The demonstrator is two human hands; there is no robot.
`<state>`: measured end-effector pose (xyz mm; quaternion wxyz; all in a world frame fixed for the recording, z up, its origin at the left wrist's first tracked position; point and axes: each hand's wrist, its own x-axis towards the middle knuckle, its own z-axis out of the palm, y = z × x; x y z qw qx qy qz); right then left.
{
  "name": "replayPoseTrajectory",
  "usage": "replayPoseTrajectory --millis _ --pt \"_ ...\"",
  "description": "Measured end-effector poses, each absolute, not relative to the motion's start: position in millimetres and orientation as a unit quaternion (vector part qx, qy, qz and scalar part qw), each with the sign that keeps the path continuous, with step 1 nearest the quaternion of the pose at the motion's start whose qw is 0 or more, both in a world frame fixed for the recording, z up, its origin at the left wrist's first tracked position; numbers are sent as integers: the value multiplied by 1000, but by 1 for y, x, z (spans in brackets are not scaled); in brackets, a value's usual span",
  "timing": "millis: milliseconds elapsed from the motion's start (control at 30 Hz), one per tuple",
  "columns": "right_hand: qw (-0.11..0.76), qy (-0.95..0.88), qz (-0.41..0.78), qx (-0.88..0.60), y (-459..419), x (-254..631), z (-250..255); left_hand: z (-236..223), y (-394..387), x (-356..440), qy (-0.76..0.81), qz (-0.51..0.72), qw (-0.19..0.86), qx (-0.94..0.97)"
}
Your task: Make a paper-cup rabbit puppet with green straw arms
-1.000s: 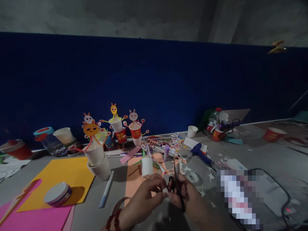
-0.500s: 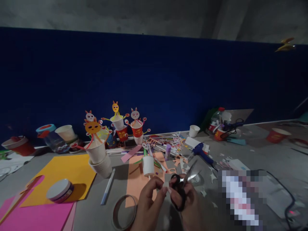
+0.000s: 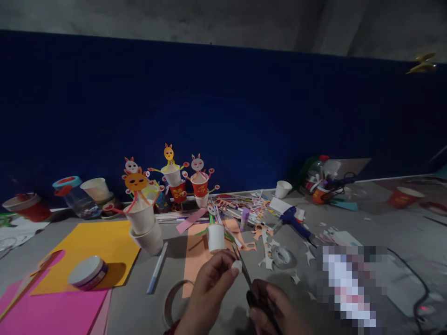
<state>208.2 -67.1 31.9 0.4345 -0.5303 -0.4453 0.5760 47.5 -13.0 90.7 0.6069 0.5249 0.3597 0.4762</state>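
Note:
Between thumb and fingers, my left hand (image 3: 214, 286) pinches a small piece of white paper (image 3: 237, 265). My right hand (image 3: 274, 302) grips black-handled scissors (image 3: 246, 270), whose blades point up and away, right beside the paper. Whether the blades touch the paper I cannot tell. Just beyond my left hand a white paper cup (image 3: 216, 238) stands on a peach paper sheet (image 3: 195, 260), with green strips and a small face on it. A roll of tape (image 3: 174, 302) lies left of my left wrist, partly hidden by it.
Paper-cup figures with animal faces (image 3: 136, 181) stand at the back left. A lidded jar (image 3: 88, 272) sits on yellow paper (image 3: 84, 237). Right of centre are a blue glue gun (image 3: 293, 221), a clear tape roll (image 3: 282, 257), a purple glue stick (image 3: 245, 219) and paper scraps (image 3: 267, 251).
The scissors have swung from pointing up and right to pointing up beside the paper. My right hand has drawn back and lower, away from the left fingers. The paper is still in my left hand.

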Motion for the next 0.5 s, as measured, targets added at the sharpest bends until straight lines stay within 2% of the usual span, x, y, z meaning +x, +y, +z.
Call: replayPoseTrajectory --millis 500 --pt "395 -456 618 -504 -60 215 31 87 -11 47 350 464 603 546"
